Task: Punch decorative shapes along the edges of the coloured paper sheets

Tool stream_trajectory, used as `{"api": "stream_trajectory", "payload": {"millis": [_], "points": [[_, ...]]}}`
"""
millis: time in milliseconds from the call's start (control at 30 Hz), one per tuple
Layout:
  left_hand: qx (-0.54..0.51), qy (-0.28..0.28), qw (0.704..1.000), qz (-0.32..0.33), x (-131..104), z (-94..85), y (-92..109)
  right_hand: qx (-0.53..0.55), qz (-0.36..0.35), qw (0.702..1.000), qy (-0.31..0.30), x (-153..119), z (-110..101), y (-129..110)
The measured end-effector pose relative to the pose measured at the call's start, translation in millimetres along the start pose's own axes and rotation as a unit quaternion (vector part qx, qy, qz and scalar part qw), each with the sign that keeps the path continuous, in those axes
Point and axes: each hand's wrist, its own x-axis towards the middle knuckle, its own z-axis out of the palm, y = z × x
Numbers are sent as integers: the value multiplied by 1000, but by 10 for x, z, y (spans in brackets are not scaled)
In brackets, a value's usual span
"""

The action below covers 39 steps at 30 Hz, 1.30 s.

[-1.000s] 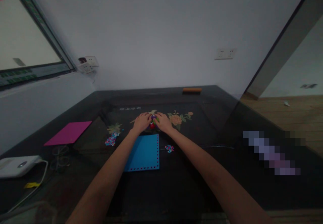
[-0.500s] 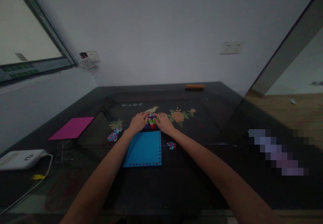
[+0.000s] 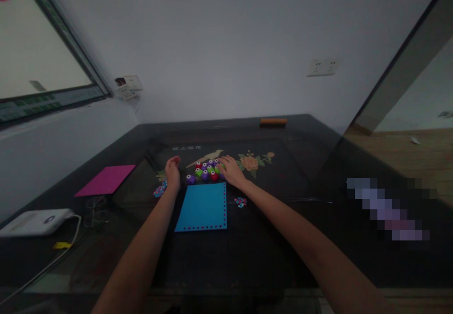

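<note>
A cluster of small purple, green and red pieces with white, eye-like round spots (image 3: 205, 171) lies on the dark table behind a blue sheet (image 3: 202, 208). Pink dots line the sheet's right and front edges. My right hand (image 3: 231, 170) rests against the cluster's right side, fingers stretched over the nearest pieces without gripping any that I can see. To the left of the cluster, my left hand (image 3: 173, 172) is held edge-on, empty and open, apart from the pieces. Close to its wrist is a pile of tiny pink, blue and white bits (image 3: 160, 189).
A smaller pile of tiny bits (image 3: 241, 202) lies right of the blue sheet. At left are a pink sheet (image 3: 105, 180) and a white device (image 3: 37, 222) with a cable. An orange-brown bar (image 3: 273, 121) sits at the table's back edge, and a blurred-out object (image 3: 385, 210) at right.
My left hand has let go of the cluster's left side and moved left, so more of the pieces show. My right hand has stayed nearly in place. The view has shifted slightly.
</note>
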Motion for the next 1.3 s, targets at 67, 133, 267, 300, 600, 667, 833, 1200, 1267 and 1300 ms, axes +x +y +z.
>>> {"api": "stream_trajectory", "payload": {"millis": [67, 133, 267, 300, 600, 667, 833, 1200, 1267, 1300], "points": [[21, 42, 999, -3, -43, -104, -3, 8, 6, 1000, 5, 9, 1, 40], [43, 64, 997, -1, -90, -181, 21, 17, 13, 1000, 10, 23, 1, 80], [78, 22, 996, 36, -143, -127, 167, 37, 32, 999, 24, 59, 14, 120], [86, -2, 995, 49, -152, -68, 218, 41, 37, 998, 26, 68, 24, 117], [195, -193, 946, 173, -384, 379, 507, 38, 53, 998, 17, 83, 132, -15], [219, -205, 937, 181, -386, 376, 500, 31, 55, 998, 14, 71, 140, -33], [262, -237, 912, 209, -278, 306, 464, 18, 49, 999, 8, 35, 151, -85], [317, -261, 871, 269, -231, 286, 509, 20, 18, 1000, 4, 60, 125, -113], [327, -285, 855, 285, -267, 279, 561, 26, 10, 1000, -1, 61, 111, -85], [332, -302, 844, 293, -291, 280, 587, 30, 6, 1000, -2, 61, 103, -69]]}}
